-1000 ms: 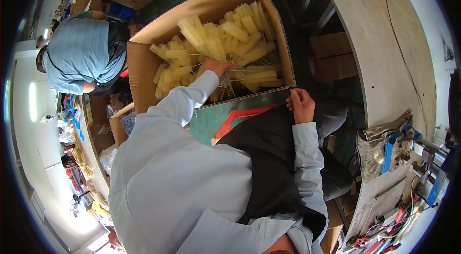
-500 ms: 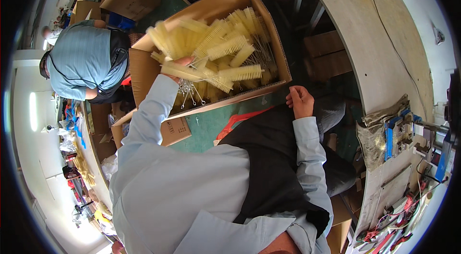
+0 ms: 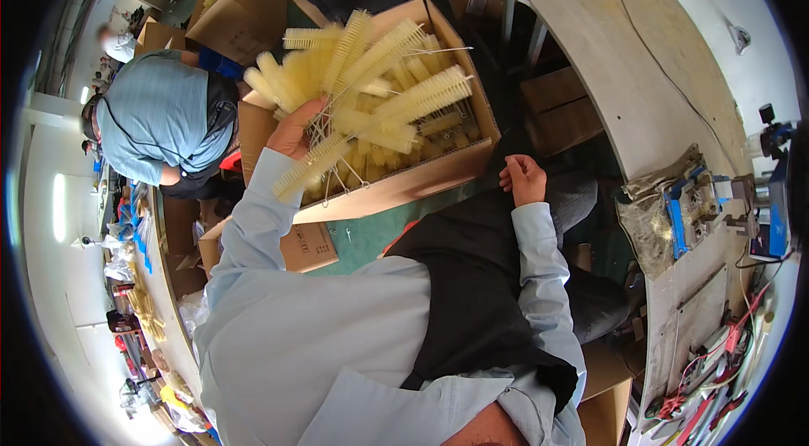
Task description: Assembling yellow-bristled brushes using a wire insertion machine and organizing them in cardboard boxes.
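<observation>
My left hand (image 3: 295,132) is closed around the wire stems of a fanned bunch of yellow brushes (image 3: 375,58), held over the near left part of an open cardboard box (image 3: 421,183). Most of my fingers on that side are concealed by stems and bristles, so how tightly they are wrapped, and how many brushes they retain, cannot be counted. The bristle heads at the far left of the fan are blurred, and the boundary between the gripped bunch and the pile of similar brushes inside the box is hard to draw; the lower layers of that pile are hidden. My right hand (image 3: 524,179) lies near the box's near right corner, well apart from the bunch, its fingers loosely curled; the palm is turned from view, and I cannot tell whether anything is in it. A red object (image 3: 400,237) on the floor is largely covered by my black apron (image 3: 459,269). At left, a co-worker in a blue shirt (image 3: 160,113) bends forward, both hands indistinct. The lens's dark rim cuts off the surrounding room.
</observation>
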Demonstrator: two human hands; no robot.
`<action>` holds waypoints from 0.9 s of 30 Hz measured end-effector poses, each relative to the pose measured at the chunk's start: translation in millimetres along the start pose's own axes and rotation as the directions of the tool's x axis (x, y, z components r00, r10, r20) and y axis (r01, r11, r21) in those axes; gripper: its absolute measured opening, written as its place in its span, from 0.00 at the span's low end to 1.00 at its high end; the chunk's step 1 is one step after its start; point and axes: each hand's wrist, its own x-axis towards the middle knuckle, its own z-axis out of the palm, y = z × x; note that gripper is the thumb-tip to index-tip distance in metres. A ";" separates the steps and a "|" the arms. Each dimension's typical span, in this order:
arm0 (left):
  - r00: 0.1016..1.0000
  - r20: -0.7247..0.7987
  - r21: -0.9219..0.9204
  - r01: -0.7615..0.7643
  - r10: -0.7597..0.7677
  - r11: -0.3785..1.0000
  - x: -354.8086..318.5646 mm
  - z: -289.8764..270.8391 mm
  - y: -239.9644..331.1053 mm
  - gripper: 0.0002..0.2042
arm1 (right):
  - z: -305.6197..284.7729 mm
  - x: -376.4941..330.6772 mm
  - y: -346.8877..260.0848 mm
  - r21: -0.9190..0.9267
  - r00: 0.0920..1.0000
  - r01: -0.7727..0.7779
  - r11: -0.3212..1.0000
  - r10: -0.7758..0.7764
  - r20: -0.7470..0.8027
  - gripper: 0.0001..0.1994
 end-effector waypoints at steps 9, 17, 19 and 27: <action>0.955 0.297 0.066 -0.031 0.010 0.997 -19.0 138.3 -0.9 0.14 | -9.6 -9.0 2.1 0.141 0.999 0.004 0.990 0.001 -0.033 0.09; 0.818 0.553 0.340 -0.048 -0.158 0.939 50.1 318.8 -6.7 0.12 | -21.5 -13.2 -0.2 0.281 0.998 0.033 0.959 -0.016 -0.062 0.09; 0.816 0.559 0.454 -0.155 -0.145 0.878 75.6 384.4 -19.1 0.10 | -28.9 -14.4 -2.9 0.341 0.999 0.019 0.940 -0.001 -0.054 0.09; 0.742 0.665 0.411 -0.273 -0.081 0.870 230.1 585.8 -98.0 0.17 | -54.6 -18.5 0.9 0.505 0.999 0.032 0.862 -0.031 -0.009 0.11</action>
